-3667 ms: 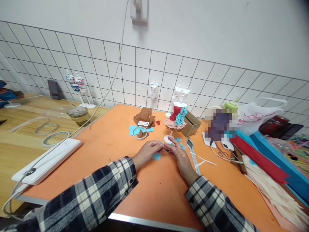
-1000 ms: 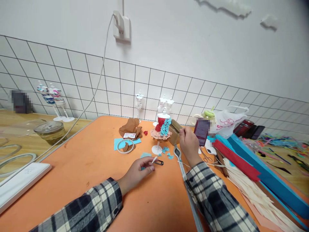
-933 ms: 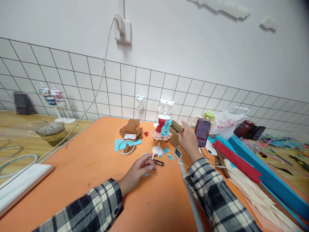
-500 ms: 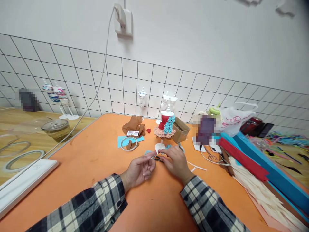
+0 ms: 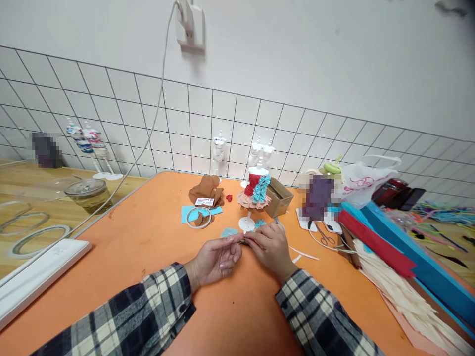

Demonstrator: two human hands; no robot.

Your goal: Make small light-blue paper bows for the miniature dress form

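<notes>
My left hand [image 5: 217, 257] and my right hand [image 5: 270, 249] meet fingertip to fingertip above the orange table [image 5: 148, 247]. Both pinch a small dark clip-like thing [image 5: 243, 241] between them; it is mostly hidden by the fingers. Just beyond them lie small blue paper pieces [image 5: 229, 232] and the round white base of a mini mannequin [image 5: 256, 190] in a red, blue and pink paper dress. A small cardboard box [image 5: 280, 198] stands right of the mannequin.
A tape ring on blue paper [image 5: 199, 216] and brown cloth [image 5: 206, 189] lie at the back. A phone on a stand [image 5: 319, 198], scissors [image 5: 322, 235], red, blue and cream paper sheets [image 5: 393, 267] fill the right. A white device [image 5: 37, 277], glass jar [image 5: 87, 193] and cable lie left.
My right hand came back from the cardboard box by the phone and joined my left hand at the clip. The view has shifted slightly.
</notes>
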